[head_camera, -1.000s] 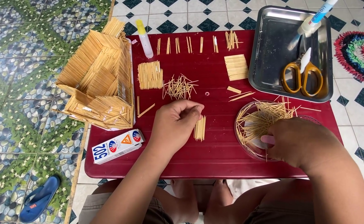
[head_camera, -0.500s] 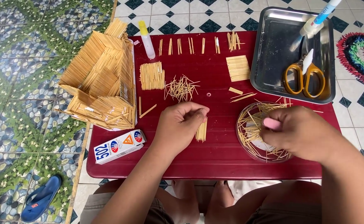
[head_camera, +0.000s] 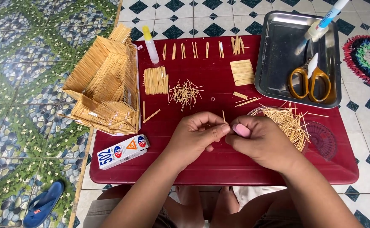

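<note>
A thin pale toothpick stands nearly upright at the centre of the frame, its lower end pinched where the two hands meet over the red table. The left hand comes in from the lower middle, knuckles up, fingers curled in tight with thumb and forefinger closed on the stick. The right hand reaches in from the lower right, fingers bent inward and fingertips pressed against the left hand's at the same stick; its pink thumbnail faces up. Whether both hands truly grip the stick or only one cannot be told. Just right of the hands lies a loose heap of toothpicks in a round lid. Above the hands a small scatter of sticks lies on the table. At the upper left stands a toothpick house, and a glue box lies at the left below it. At the upper right a metal tray holds scissors.
</note>
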